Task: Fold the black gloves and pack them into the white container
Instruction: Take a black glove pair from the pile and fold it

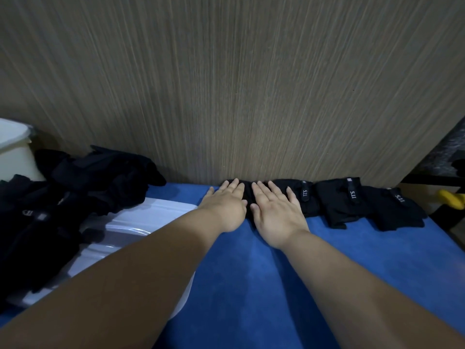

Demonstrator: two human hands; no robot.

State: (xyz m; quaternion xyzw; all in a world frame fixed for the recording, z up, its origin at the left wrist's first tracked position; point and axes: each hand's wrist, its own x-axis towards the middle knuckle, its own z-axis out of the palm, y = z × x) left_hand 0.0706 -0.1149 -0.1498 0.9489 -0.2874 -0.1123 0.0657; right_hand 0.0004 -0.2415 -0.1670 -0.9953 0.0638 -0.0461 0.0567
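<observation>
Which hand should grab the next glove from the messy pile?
Probably the left hand: the pile of unfolded gloves lies on its side, while the right hand would have to reach across. Both press flat on one glove.

A blue cloth surface point(251, 285) abuts a vertical wood-grain panel point(226, 84). At the right edge, a yellow object point(451, 200) sits beside a dark frame point(425, 182).

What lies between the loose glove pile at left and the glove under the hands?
Head view: bare blue mat, plus the far corner of the white container nearer the camera. No other glove there.
</observation>
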